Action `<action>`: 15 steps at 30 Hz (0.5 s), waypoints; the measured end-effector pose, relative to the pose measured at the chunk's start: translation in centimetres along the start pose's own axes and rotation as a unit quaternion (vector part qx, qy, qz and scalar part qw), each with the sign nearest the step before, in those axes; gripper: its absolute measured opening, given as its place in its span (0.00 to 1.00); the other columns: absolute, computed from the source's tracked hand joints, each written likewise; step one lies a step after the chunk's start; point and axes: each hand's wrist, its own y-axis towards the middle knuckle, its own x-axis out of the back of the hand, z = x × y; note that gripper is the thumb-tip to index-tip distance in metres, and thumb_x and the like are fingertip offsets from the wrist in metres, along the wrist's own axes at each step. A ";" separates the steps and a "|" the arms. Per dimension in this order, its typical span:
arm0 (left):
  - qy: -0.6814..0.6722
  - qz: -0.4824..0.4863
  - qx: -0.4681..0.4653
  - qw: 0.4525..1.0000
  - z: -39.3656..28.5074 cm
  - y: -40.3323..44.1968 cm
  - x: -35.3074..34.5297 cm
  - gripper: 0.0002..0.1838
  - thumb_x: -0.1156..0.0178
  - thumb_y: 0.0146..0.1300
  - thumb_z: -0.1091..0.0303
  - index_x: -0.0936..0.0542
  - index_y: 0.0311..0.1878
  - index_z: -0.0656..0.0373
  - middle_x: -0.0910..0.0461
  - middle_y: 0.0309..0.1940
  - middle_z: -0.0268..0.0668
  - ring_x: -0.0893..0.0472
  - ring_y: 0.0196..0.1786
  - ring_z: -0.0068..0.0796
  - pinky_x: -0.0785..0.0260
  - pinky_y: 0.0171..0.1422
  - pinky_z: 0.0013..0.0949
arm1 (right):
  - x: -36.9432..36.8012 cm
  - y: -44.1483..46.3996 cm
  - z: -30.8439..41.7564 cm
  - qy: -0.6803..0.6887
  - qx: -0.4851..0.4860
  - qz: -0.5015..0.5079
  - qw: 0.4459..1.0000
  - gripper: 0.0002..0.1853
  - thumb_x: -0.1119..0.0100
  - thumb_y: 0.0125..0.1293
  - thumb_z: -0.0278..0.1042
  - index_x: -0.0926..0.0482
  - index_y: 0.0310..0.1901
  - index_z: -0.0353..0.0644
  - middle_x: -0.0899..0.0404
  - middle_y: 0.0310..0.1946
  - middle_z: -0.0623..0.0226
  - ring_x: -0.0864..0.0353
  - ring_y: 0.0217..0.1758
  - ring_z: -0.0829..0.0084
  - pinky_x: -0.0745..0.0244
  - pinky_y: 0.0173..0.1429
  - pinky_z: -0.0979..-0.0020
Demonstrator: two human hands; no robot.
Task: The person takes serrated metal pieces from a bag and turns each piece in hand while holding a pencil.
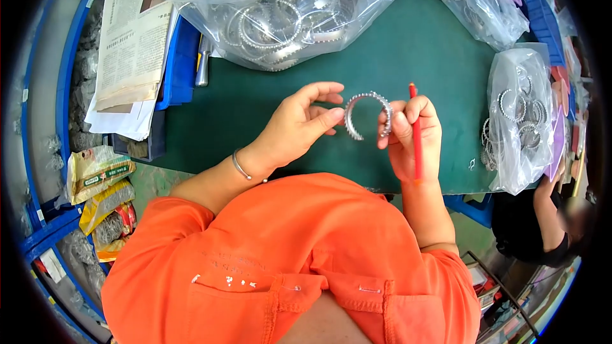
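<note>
A silver open-ended bangle (352, 106) with a beaded edge is held up above the green table, its gap facing down. My right hand (417, 134) is closed, with thumb and fingertips pinching the bangle's right side. The same hand also holds a slim red pen (417, 146), upright against the fingers. On the other side, my left hand (296, 121) has loosely curled fingers set apart, its thumb tip right beside the bangle's left edge. Whether that thumb touches the metal I cannot tell.
A large clear plastic bag (268, 32) of bangles lies at the back of the green table (440, 51). More bagged bangles (519, 121) lie at the right. Newspapers (131, 44) rest on a blue bin (178, 67) at left. Another person's arm (548, 210) shows at far right.
</note>
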 end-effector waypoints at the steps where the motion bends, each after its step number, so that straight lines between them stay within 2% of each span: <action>1: -0.023 0.019 0.007 1.000 0.0 0.1 0.1 0.19 0.48 0.64 0.69 0.32 0.56 0.65 0.26 0.45 0.41 0.21 0.36 0.26 0.25 0.39 0.25 | 0.2 0.1 0.1 0.035 -0.018 -0.003 0.999 0.07 0.48 0.61 0.21 0.35 0.33 0.44 0.24 0.32 0.55 0.24 0.26 0.73 0.24 0.26 0.77; 2: -0.024 0.020 0.006 0.999 -0.3 0.0 0.2 0.19 0.48 0.64 0.69 0.32 0.56 0.65 0.26 0.45 0.41 0.21 0.36 0.26 0.25 0.39 0.25 | 0.3 0.2 0.2 0.033 -0.017 -0.003 0.999 0.07 0.48 0.61 0.21 0.35 0.33 0.44 0.24 0.32 0.55 0.24 0.26 0.73 0.24 0.26 0.77; 4: -0.120 0.089 0.113 0.982 -1.3 -0.3 0.3 0.17 0.49 0.65 0.71 0.32 0.55 0.67 0.24 0.40 0.40 0.20 0.36 0.28 0.24 0.39 0.26 | 0.6 0.2 0.3 0.062 -0.047 -0.019 0.997 0.07 0.49 0.62 0.21 0.35 0.32 0.44 0.24 0.32 0.56 0.24 0.26 0.73 0.23 0.26 0.76; 5: -0.109 0.076 0.092 0.987 -1.4 -0.4 0.0 0.16 0.51 0.65 0.72 0.31 0.54 0.68 0.22 0.36 0.39 0.19 0.35 0.29 0.23 0.39 0.27 | 0.8 0.2 0.3 0.063 -0.051 -0.027 0.996 0.06 0.49 0.63 0.21 0.34 0.32 0.45 0.24 0.31 0.56 0.23 0.27 0.73 0.22 0.26 0.76; 15: -0.142 0.077 0.074 0.984 -1.4 -0.6 0.4 0.15 0.51 0.65 0.71 0.29 0.53 0.69 0.22 0.34 0.39 0.19 0.33 0.27 0.23 0.37 0.27 | 1.6 0.0 0.1 0.035 -0.071 -0.023 0.997 0.05 0.49 0.63 0.22 0.33 0.32 0.44 0.23 0.31 0.55 0.20 0.27 0.71 0.21 0.26 0.75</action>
